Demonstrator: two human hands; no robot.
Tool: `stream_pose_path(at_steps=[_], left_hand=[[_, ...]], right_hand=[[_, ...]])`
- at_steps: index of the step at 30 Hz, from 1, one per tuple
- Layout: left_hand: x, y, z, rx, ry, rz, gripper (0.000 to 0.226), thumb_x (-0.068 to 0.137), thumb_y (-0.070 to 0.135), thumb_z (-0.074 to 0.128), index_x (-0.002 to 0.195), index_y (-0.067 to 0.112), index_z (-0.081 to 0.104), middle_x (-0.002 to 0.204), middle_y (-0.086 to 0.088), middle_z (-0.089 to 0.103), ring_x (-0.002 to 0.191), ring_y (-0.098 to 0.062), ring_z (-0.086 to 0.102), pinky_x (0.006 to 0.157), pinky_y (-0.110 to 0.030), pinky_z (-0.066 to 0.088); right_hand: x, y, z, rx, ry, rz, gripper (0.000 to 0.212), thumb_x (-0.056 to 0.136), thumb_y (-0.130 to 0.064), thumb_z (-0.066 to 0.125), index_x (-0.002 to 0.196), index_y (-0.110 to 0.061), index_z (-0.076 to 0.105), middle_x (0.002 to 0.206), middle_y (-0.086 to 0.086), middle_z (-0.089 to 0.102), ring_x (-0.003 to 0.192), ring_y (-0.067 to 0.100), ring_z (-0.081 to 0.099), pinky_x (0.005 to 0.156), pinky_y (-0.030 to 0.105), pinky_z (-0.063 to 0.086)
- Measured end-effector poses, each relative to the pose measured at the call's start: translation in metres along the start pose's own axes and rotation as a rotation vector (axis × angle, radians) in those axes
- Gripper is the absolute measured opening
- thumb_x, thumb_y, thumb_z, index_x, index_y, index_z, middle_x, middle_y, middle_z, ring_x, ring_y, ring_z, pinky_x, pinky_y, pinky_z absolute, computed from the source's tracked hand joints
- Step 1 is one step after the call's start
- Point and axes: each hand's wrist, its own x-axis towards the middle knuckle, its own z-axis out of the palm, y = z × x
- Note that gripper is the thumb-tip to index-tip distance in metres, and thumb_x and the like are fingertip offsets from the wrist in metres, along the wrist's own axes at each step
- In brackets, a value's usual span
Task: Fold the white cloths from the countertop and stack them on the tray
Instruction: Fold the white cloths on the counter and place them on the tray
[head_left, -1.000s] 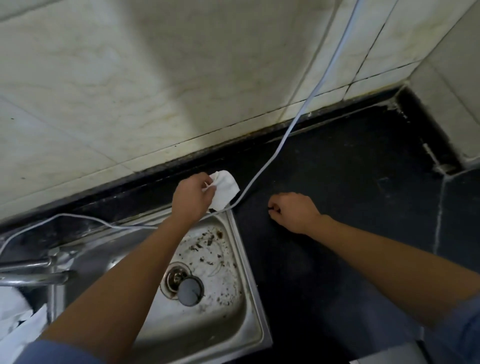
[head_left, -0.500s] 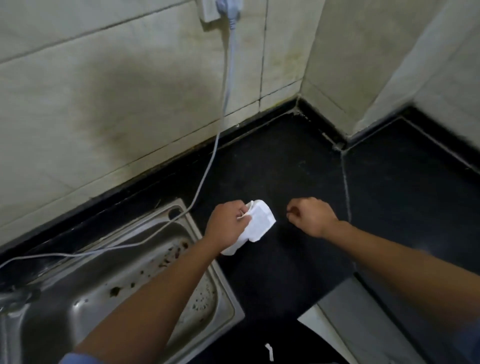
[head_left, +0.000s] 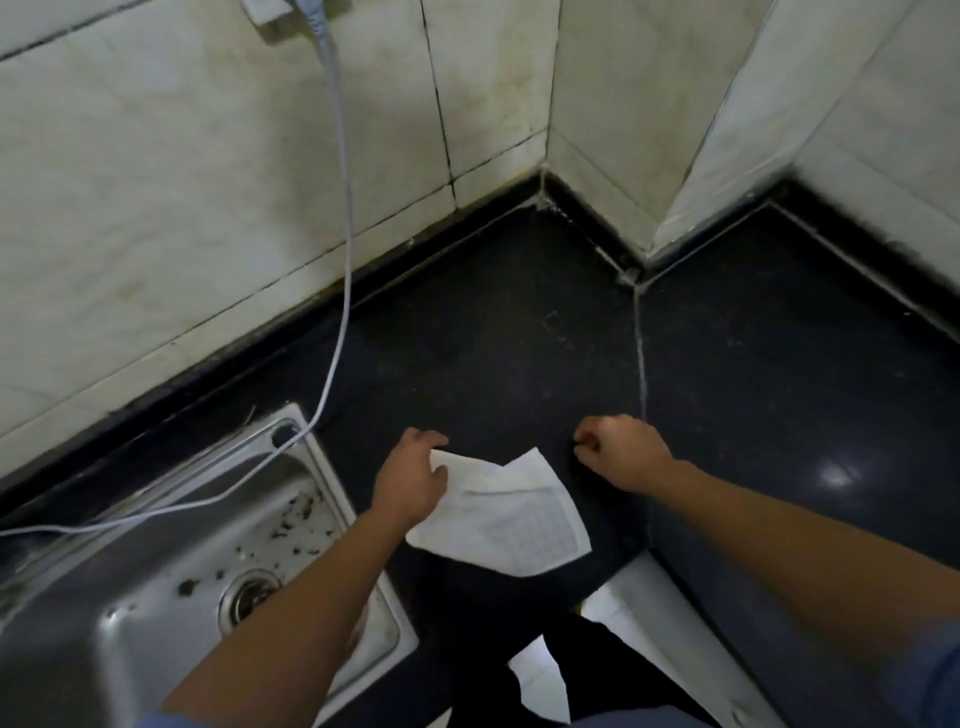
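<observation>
A white cloth (head_left: 511, 512) lies half unfolded on the black countertop (head_left: 498, 353), one corner turned up. My left hand (head_left: 413, 480) pinches its left edge just right of the sink. My right hand (head_left: 621, 454) hovers a little right of the cloth with fingers curled, holding nothing. No tray is in view.
A steel sink (head_left: 171, 561) with dirt specks and a drain (head_left: 249, 597) sits at the left. A white cable (head_left: 340, 218) hangs from a wall plug and runs across the sink rim. Tiled walls meet in a corner behind. The counter's front edge cuts inward near the bottom.
My left hand carried the bunched cloth rightward from the sink's rim to the countertop, where it now spreads open. The view swung right; my right hand stayed curled beside it.
</observation>
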Motion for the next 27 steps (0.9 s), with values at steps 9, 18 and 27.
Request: stream_pose_path(at_steps=[9,18,27], left_hand=[[-0.008,-0.022,0.024,0.087,-0.008,-0.370,0.046,0.081,0.019,0.065,0.122,0.012,0.046,0.114,-0.012,0.058,0.103,-0.032,0.059,0.077,-0.038,0.049],[-0.010,-0.014,0.021,-0.222,0.076,-0.445,0.017,0.076,0.012,0.070,0.066,0.019,0.058,0.064,0.003,0.058,0.070,-0.021,0.060,0.062,-0.026,0.043],[0.008,-0.021,0.009,-0.546,0.184,-0.564,0.047,0.079,0.015,0.074,0.119,0.009,0.051,0.101,-0.007,0.059,0.093,-0.024,0.059,0.084,-0.036,0.050]], right_hand=[[0.018,-0.027,0.029,-0.270,-0.097,-0.419,0.042,0.087,-0.039,0.057,0.127,-0.025,0.054,0.132,-0.001,0.040,0.117,0.020,0.041,0.080,0.035,0.048],[0.028,-0.010,-0.012,0.129,0.040,-0.225,0.018,0.090,-0.036,0.058,0.100,-0.026,0.070,0.103,-0.007,0.064,0.094,0.012,0.058,0.074,0.027,0.044],[0.070,-0.036,-0.024,0.238,0.155,0.126,0.035,0.091,-0.036,0.059,0.123,-0.021,0.057,0.113,0.004,0.064,0.102,0.025,0.060,0.080,0.035,0.050]])
